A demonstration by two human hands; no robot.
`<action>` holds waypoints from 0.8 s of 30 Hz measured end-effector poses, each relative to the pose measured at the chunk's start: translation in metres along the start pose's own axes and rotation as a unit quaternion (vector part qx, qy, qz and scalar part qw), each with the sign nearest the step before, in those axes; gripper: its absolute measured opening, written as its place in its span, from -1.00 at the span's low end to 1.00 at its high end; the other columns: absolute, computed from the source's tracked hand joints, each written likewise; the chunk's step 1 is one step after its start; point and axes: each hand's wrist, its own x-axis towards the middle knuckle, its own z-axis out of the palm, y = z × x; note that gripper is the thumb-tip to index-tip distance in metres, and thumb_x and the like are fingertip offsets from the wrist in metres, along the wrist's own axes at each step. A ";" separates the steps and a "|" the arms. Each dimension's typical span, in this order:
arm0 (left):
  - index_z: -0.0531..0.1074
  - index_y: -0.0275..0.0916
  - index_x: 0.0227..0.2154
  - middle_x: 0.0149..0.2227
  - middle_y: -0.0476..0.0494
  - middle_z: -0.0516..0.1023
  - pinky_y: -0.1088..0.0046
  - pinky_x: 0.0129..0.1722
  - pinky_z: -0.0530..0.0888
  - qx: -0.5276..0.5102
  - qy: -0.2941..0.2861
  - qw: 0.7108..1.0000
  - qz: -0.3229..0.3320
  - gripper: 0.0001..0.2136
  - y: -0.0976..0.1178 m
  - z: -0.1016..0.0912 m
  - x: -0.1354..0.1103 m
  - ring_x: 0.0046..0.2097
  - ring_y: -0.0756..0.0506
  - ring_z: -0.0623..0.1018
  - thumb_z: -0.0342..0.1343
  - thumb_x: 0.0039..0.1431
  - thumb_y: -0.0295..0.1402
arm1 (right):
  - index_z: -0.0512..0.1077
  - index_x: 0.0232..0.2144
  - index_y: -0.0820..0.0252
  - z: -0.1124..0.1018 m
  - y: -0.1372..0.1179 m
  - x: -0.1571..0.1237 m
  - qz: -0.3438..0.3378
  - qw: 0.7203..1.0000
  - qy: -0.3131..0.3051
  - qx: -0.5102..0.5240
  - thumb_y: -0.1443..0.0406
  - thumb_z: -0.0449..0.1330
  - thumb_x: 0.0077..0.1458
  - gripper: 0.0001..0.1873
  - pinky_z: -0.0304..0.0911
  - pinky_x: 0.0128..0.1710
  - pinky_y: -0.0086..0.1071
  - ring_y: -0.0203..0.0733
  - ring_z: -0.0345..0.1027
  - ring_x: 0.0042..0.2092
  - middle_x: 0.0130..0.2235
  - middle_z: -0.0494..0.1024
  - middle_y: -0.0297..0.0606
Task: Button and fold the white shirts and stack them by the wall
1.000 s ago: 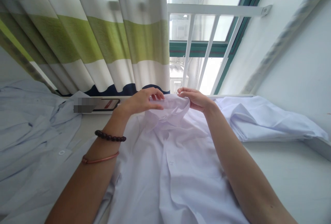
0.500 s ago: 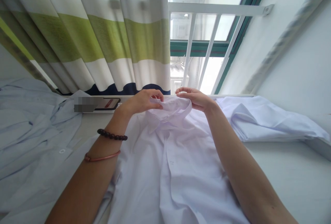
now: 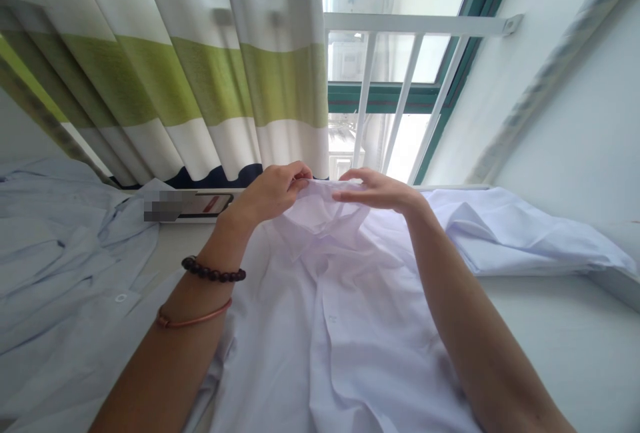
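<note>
A white button-up shirt (image 3: 290,326) lies front up before me, its collar (image 3: 320,209) raised at the far end. My left hand (image 3: 275,189) pinches the collar's top edge at the left between thumb and fingers. At the right of the collar is my right hand (image 3: 380,191), its thumb in front of the fabric and its fingers stretched out above, with a gap between them. The shirt's lower part runs out of the bottom of the view.
Other white garments (image 3: 55,273) lie heaped at the left, and a folded white garment (image 3: 520,229) sits at the right. A phone (image 3: 213,203) rests behind my left wrist. Beyond are a striped curtain (image 3: 200,79), a white railing (image 3: 415,23) and a wall (image 3: 575,133).
My left fingers have closed on the collar edge, which is now pulled straighter and higher. The right thumb has come round in front of the collar. The view has tilted slightly.
</note>
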 end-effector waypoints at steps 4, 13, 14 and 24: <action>0.44 -0.17 -0.26 -0.34 -0.05 0.56 0.48 -0.31 0.37 0.004 0.027 1.000 -0.006 -0.81 -0.003 -0.002 -0.001 -0.30 -0.06 0.52 -0.04 0.21 -0.26 | 0.51 -0.22 0.16 0.000 -0.009 0.000 -0.053 0.984 0.100 -0.139 0.26 0.28 -0.05 -0.73 0.26 -0.14 -0.29 -0.12 0.35 -0.13 -0.09 0.43 -0.14; 0.46 -0.17 -0.41 -0.43 0.04 0.54 0.53 -0.37 0.35 0.005 -0.032 0.999 -0.037 -0.82 -0.013 -0.005 -0.003 -0.37 -0.03 0.49 0.16 0.00 -0.18 | 0.52 -0.41 0.18 -0.007 -0.004 0.001 0.000 0.995 0.060 -0.077 0.30 0.30 -0.12 -0.87 0.22 -0.42 -0.40 -0.23 0.36 -0.35 -0.38 0.51 -0.29; 0.48 -0.17 -0.41 -0.43 0.05 0.54 0.53 -0.35 0.35 0.007 -0.033 0.999 -0.036 -0.84 -0.014 -0.005 -0.003 -0.36 -0.03 0.50 0.15 0.01 -0.20 | 0.51 -0.40 0.17 -0.009 -0.002 0.000 0.016 0.997 0.038 -0.070 0.31 0.30 -0.14 -0.85 0.21 -0.44 -0.41 -0.23 0.36 -0.35 -0.38 0.52 -0.30; 0.54 -0.10 -0.30 -0.32 -0.02 0.61 0.46 -0.32 0.34 0.100 -0.038 0.993 -0.049 -0.79 -0.019 -0.003 -0.004 -0.23 -0.13 0.54 0.02 0.12 -0.23 | 0.56 -0.46 0.18 -0.016 -0.003 -0.005 0.023 0.998 -0.007 -0.053 0.25 0.27 -0.09 -0.88 0.19 -0.43 -0.39 -0.18 0.37 -0.35 -0.43 0.55 -0.27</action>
